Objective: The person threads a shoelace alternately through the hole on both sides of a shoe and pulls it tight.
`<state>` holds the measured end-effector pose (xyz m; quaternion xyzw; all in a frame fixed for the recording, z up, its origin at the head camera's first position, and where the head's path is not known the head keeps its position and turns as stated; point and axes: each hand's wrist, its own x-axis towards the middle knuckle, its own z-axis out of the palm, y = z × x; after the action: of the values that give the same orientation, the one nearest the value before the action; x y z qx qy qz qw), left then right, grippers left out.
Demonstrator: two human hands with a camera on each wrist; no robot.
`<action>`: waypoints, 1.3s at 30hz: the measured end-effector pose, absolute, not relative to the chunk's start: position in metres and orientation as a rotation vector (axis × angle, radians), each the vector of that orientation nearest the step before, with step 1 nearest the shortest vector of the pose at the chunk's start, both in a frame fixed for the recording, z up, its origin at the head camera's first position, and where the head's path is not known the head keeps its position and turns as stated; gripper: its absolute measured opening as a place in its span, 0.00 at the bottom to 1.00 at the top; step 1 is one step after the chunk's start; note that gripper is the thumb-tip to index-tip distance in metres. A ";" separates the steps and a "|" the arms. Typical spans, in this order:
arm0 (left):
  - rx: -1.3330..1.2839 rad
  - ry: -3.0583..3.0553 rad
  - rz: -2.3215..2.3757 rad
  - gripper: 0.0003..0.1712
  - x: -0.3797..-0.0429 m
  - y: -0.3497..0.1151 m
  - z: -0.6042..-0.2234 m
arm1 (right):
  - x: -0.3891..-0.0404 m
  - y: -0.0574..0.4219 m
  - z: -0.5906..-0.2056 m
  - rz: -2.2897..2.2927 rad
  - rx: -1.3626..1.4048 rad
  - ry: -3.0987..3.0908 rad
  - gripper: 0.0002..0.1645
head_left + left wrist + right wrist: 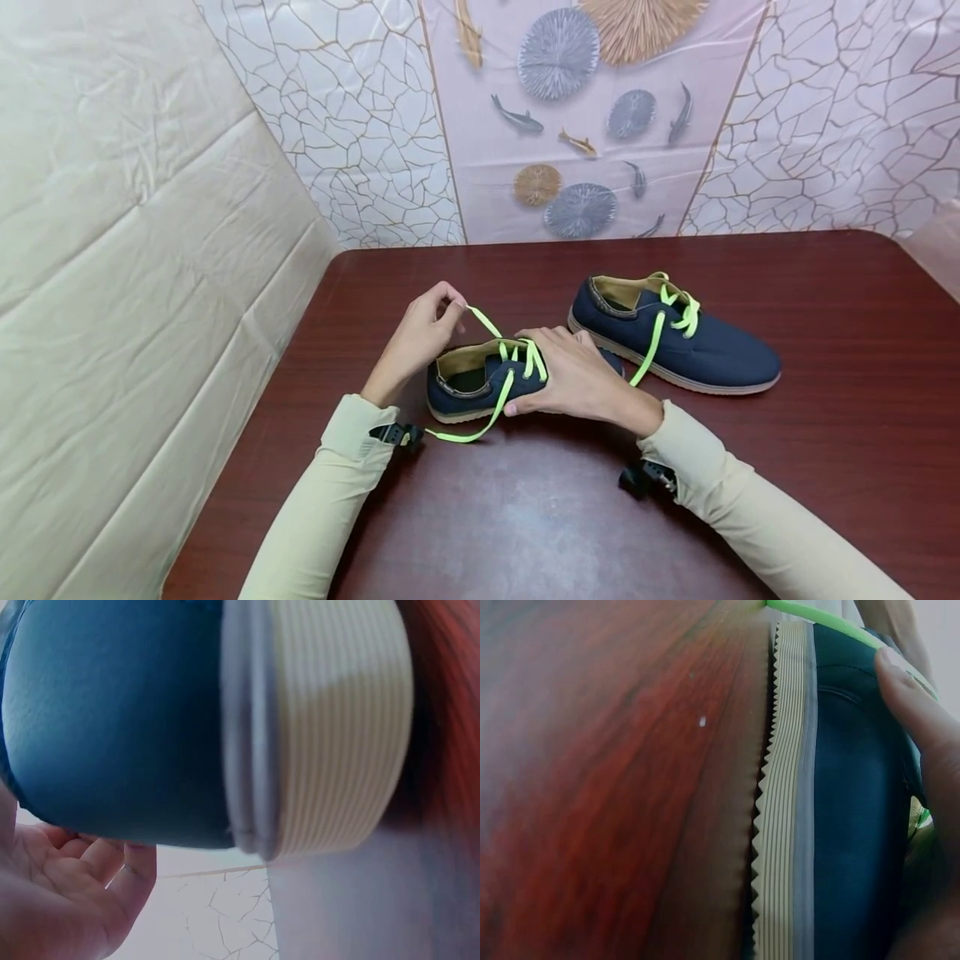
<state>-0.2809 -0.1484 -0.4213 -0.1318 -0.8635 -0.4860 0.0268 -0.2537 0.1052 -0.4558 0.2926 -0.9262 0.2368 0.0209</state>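
A navy shoe (452, 403) with neon-yellow laces stands on the table, its heel toward the left. My right hand (573, 375) lies across its front and grips it; in the right wrist view the thumb (911, 697) presses the navy side. Beyond the shoe's heel, my left hand (424, 332) pinches one lace end (484, 322) and holds it up, stretched from the eyelets. The other lace end (480, 433) trails loosely onto the table on the near side. Heel and ribbed sole (345, 727) fill the left wrist view. The toe is mostly hidden by my right hand.
A matching navy shoe (720, 350) with yellow laces stands behind to the right, toe pointing right. One of its laces (649, 350) hangs down beside it. The dark red table (847, 467) meets patterned sheeting (375, 125) at the back and a pale sheet (135, 275) on the left.
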 end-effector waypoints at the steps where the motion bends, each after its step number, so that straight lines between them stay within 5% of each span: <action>1: -0.394 -2.658 -1.502 0.09 -0.281 -0.149 -0.420 | -0.254 0.105 -0.456 0.735 0.909 -2.870 0.64; 39: -0.197 -2.743 -1.335 0.11 -0.287 -0.184 -0.412 | -0.251 0.107 -0.446 0.714 0.888 -2.989 0.59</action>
<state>-0.2874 -0.1845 -0.4118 -0.0644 -0.8965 -0.4363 0.0426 -0.2508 0.1068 -0.4462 0.2774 -0.9340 0.2232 -0.0284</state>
